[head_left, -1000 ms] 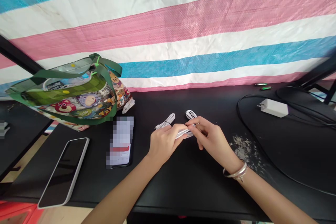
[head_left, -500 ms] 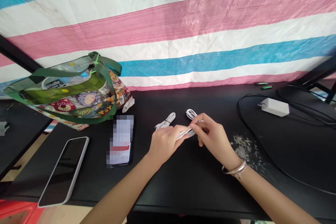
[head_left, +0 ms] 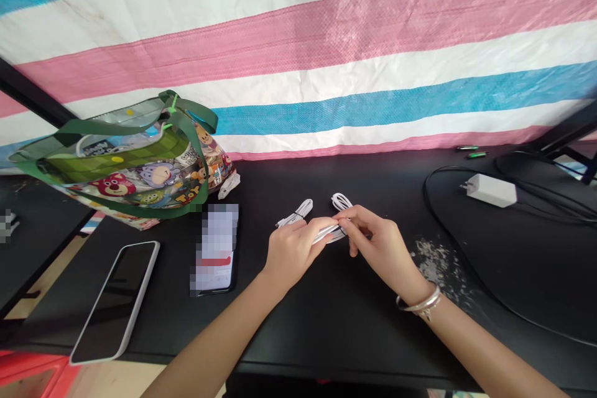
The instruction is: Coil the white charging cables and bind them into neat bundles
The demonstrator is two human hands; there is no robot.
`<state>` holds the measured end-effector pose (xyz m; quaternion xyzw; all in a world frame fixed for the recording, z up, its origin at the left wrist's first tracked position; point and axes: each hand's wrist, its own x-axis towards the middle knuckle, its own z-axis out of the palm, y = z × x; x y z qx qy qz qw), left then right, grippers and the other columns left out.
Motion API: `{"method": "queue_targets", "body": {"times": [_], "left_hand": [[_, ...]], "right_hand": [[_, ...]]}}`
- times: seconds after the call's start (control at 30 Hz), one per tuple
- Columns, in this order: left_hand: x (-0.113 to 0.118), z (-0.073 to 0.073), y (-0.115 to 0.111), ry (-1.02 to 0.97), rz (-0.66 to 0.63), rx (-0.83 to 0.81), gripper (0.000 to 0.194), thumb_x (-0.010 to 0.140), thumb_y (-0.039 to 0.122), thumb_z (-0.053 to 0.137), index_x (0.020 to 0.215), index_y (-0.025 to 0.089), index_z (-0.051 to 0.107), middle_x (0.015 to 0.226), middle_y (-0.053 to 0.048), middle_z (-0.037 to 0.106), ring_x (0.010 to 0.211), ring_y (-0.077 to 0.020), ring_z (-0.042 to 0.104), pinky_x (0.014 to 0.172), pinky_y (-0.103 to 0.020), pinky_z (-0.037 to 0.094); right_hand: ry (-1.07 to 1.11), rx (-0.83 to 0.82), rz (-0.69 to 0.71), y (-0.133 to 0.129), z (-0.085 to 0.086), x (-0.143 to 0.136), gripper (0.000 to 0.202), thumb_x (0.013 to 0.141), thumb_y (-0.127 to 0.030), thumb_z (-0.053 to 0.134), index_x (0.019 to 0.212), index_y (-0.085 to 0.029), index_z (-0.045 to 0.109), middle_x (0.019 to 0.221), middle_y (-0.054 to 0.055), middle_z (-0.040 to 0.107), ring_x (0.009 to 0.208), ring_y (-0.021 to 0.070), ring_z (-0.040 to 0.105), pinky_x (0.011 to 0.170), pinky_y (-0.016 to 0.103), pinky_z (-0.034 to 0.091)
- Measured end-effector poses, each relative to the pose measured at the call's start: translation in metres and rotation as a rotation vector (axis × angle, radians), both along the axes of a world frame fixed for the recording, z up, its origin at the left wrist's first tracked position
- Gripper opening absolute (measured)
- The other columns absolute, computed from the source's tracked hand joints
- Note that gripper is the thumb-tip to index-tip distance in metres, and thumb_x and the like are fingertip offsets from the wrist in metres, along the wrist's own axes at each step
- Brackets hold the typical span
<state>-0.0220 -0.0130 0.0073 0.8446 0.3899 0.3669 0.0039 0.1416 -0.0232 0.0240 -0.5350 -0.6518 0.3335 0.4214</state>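
Left grip (head_left: 290,252) and right grip (head_left: 380,245) on one cable (head_left: 328,233), head view.
The left grip clasps the white, coiled cable between thumb and fingers; the right grip pinches its right end. Just beyond them, left coil (head_left: 297,213) and right coil (head_left: 342,201) lie on the counter (head_left: 326,323). Leftward are two phones, lit (head_left: 215,249) and dark (head_left: 114,305); rightward, a charger (head_left: 491,190).

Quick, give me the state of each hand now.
Left hand: closed on a bundled white cable.
Right hand: thumb and index finger pinched at the same bundle's right end.
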Motion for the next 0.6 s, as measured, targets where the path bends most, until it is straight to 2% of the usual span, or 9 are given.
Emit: {"method": "queue_targets", "body": {"times": [0.1, 0.3, 0.47, 0.6], "left_hand": [[0.0001, 0.0002, 0.0007, -0.006, 0.006, -0.004, 0.035, 0.099, 0.035, 0.034, 0.1, 0.022, 0.066, 0.078, 0.001, 0.075, 0.063, -0.0112, 0.069, 0.057, -0.019, 0.047], [-0.0021, 0.003, 0.0047, -0.026, 0.06, -0.047, 0.032, 0.099, 0.031, 0.034, 0.101, 0.02, 0.064, 0.083, 0.0, 0.076, 0.066, -0.0116, 0.07, 0.056, -0.019, 0.047], [-0.0033, 0.0037, 0.0057, -0.024, 0.073, -0.094, 0.031, 0.098, 0.029, 0.035, 0.102, 0.022, 0.065, 0.078, 0.001, 0.075, 0.064, -0.0113, 0.069, 0.056, -0.019, 0.046], [-0.0032, 0.0015, 0.0057, -0.023, 0.067, -0.043, 0.032, 0.098, 0.029, 0.035, 0.102, 0.023, 0.066, 0.083, 0.001, 0.076, 0.066, -0.0108, 0.069, 0.058, -0.018, 0.047]], "right_hand": [[0.008, 0.002, 0.022, 0.0003, -0.0004, 0.0009, 0.026, 0.088, -0.039, 0.047, 0.079, -0.02, 0.063, 0.042, -0.007, 0.047, 0.038, 0.0115, 0.052, 0.05, 0.024, 0.044], [0.002, 0.029, 0.146, 0.0004, -0.0008, 0.0009, 0.023, 0.085, -0.025, 0.047, 0.103, -0.02, 0.061, 0.058, -0.003, 0.056, 0.054, 0.0141, 0.06, 0.058, 0.026, 0.051], [-0.008, 0.025, 0.165, 0.0003, -0.0011, 0.0002, 0.023, 0.085, -0.021, 0.045, 0.101, -0.02, 0.061, 0.062, -0.002, 0.058, 0.058, 0.0145, 0.061, 0.062, 0.027, 0.052], [0.054, -0.017, 0.181, 0.0008, -0.0013, 0.0007, 0.022, 0.085, -0.023, 0.046, 0.101, -0.02, 0.06, 0.06, -0.003, 0.056, 0.057, 0.014, 0.061, 0.061, 0.027, 0.053]]}}
